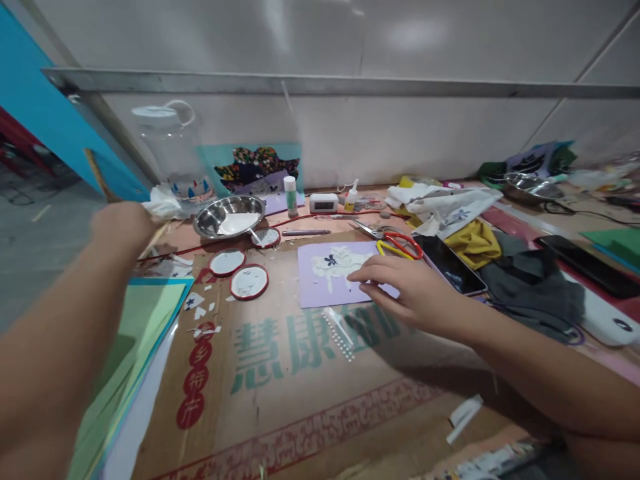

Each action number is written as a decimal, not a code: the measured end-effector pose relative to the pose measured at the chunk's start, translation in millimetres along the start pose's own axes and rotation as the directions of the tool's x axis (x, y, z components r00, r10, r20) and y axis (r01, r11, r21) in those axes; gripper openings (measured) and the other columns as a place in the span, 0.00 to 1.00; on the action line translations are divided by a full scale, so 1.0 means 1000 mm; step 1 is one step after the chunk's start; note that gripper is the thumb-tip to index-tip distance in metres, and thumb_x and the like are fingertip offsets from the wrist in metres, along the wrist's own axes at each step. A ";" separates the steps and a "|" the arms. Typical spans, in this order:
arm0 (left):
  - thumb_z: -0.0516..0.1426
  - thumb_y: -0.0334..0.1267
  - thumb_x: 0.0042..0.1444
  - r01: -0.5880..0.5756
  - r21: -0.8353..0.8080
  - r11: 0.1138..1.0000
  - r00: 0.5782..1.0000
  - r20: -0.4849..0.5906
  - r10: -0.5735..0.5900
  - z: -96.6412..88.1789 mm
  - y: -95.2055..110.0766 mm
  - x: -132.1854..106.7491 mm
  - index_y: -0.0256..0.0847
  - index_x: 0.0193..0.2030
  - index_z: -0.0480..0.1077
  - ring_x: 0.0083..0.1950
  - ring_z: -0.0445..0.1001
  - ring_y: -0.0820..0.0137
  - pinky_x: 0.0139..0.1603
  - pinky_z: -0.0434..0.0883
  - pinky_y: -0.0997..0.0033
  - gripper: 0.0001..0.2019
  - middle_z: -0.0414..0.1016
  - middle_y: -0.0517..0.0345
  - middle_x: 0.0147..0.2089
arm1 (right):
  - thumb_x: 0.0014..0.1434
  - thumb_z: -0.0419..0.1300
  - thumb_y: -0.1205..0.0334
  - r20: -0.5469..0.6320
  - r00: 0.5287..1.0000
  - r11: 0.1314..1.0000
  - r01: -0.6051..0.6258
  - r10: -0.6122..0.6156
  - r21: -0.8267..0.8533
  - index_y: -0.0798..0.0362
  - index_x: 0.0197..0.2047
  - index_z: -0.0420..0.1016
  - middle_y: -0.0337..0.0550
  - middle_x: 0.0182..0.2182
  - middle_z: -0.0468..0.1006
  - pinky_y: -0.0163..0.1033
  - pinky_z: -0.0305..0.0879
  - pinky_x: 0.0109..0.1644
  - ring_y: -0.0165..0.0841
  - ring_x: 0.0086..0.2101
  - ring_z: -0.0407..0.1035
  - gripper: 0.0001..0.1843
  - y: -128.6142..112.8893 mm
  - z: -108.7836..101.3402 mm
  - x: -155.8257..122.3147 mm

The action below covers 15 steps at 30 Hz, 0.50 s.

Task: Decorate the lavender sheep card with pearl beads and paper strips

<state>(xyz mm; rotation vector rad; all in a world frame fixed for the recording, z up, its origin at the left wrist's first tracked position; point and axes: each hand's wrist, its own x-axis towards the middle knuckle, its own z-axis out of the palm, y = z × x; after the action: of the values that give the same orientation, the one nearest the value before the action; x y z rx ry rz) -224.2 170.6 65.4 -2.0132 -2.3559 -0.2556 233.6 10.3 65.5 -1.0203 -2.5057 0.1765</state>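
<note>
On the left, my left hand (123, 230) is smeared by motion and its fingers are turned away. A wooden stick (97, 175) shows just beyond it, and whether the hand grips it is unclear. My right hand (407, 290) rests over the right part of a purple card (310, 293), its fingers stretched out and slightly apart. White cloth pieces with a dark blue flower (331, 260) lie on that card. Just below the card is a clear strip of small pearl beads (343, 340). Red-and-yellow-handled scissors (397, 243) lie behind the right hand.
Cardboard (280, 400) covers the work surface. A steel bowl (200, 223), red-rimmed lids (250, 297), a glue stick (291, 197) and a clear bottle (167, 150) stand toward the back. A phone (453, 267) and cloths (473, 243) lie right; coloured paper (120, 367) lies left.
</note>
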 end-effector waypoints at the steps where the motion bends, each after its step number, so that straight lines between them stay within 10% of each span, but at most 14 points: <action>1: 0.52 0.41 0.62 0.066 0.016 0.998 0.996 -0.061 -0.065 -0.008 0.004 -0.009 0.27 0.38 0.72 0.58 0.69 0.41 0.55 0.66 0.40 0.15 0.75 0.51 0.34 | 0.67 0.54 0.67 0.000 1.000 0.999 -0.017 0.017 0.029 0.54 0.48 0.77 0.48 0.41 0.82 0.40 0.69 0.44 0.36 0.41 0.75 0.12 0.001 0.000 0.000; 6: 0.52 0.38 0.56 -0.018 -0.475 0.880 0.993 0.097 0.073 -0.016 0.078 -0.089 0.35 0.38 0.70 0.31 0.75 0.71 0.39 0.71 0.70 0.10 0.77 0.60 0.29 | 0.64 0.56 0.67 0.003 0.993 0.956 -0.115 0.118 0.269 0.55 0.46 0.80 0.46 0.39 0.84 0.36 0.69 0.40 0.32 0.36 0.76 0.12 0.003 0.010 0.004; 10: 0.53 0.39 0.53 0.085 -0.846 0.526 0.811 0.366 0.457 0.002 0.156 -0.168 0.42 0.34 0.63 0.23 0.72 0.71 0.25 0.69 0.72 0.04 0.72 0.62 0.22 | 0.64 0.57 0.63 0.081 0.955 0.780 -0.279 0.284 0.559 0.56 0.47 0.81 0.45 0.34 0.83 0.36 0.69 0.37 0.30 0.33 0.75 0.14 -0.003 0.029 0.007; 15: 0.54 0.45 0.60 0.195 -0.933 0.301 0.678 0.350 0.646 0.019 0.198 -0.209 0.43 0.35 0.61 0.23 0.71 0.74 0.23 0.68 0.74 0.09 0.70 0.65 0.24 | 0.62 0.61 0.56 0.177 0.920 0.450 -0.332 0.351 0.829 0.53 0.50 0.81 0.42 0.33 0.82 0.36 0.70 0.38 0.28 0.30 0.72 0.17 -0.008 0.049 0.002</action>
<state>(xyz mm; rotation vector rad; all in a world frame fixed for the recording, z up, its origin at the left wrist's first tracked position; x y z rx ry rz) 5.4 -1.8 39.5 -3.5780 -2.3015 -1.4322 206.3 8.0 24.1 -1.0099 -1.7100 1.3712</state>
